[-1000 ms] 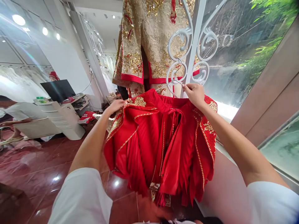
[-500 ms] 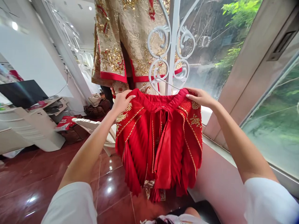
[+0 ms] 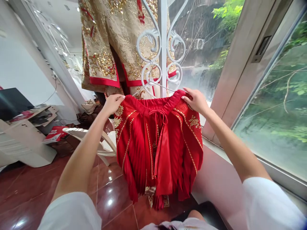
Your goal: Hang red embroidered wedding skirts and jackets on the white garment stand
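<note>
A red pleated skirt point(image 3: 141, 143) with gold beading and embroidery hangs in front of me. Its gathered waistband is spread wide, and a ribbon bow is tied at the front. A thin wire hanger point(image 3: 161, 85) runs into the waist, its hook on the white scrolled metal rack point(image 3: 163, 48). At the waistband's left end, my left hand point(image 3: 114, 103) pinches the fabric. My right hand point(image 3: 195, 99) grips the opposite end between thumb and fingers. Both arms reach forward, and the hem hangs above the floor.
Behind the rack hangs a gold and cream embroidered garment point(image 3: 134, 41) with red trim. A white chair point(image 3: 105, 142) stands left of the skirt, and a white desk point(image 3: 21, 140) is farther left. Window frames point(image 3: 251, 64) border the right side over a low ledge.
The view has turned to the right, so the surroundings sit farther left. My left hand has shifted outward to the waistband's very end, and the waistband looks stretched a bit wider.
</note>
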The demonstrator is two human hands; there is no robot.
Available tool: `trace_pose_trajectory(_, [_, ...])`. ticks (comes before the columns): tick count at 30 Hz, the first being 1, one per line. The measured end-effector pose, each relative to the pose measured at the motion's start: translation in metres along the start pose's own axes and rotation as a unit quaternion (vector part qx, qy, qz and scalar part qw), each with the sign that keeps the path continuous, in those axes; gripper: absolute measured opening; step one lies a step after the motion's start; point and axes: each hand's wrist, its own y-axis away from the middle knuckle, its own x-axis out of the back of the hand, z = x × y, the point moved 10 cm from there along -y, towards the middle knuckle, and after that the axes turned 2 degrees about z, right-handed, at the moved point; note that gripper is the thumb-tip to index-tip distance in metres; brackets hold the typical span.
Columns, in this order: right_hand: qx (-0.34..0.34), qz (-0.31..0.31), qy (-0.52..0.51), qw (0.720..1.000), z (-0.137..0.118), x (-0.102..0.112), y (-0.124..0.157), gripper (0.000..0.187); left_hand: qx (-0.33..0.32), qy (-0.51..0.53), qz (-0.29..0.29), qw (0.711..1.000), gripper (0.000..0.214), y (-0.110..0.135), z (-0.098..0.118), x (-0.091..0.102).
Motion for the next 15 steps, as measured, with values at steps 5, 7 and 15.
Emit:
trace_pose_trajectory(5, [-0.056,0.114,0.149,0.981,-0.069,-0.012,0.103,0.041,-0.025,-0.072,0.202,0.976,0.022,0.121,0.040,-0.005])
trace_pose_trajectory(7, [-0.145,-0.015,0.163,0.976,-0.074,-0.068,0.135,0.043,0.053,0.022,0.070,0.996,0.022,0.159,0.025,-0.069])
trace_pose_trajectory(15, [-0.348,-0.107,-0.174,0.915,-0.033,-0.146,0.184,0.021,0.334,0.374,-0.073,0.862,0.040,0.235,-0.038,-0.186])
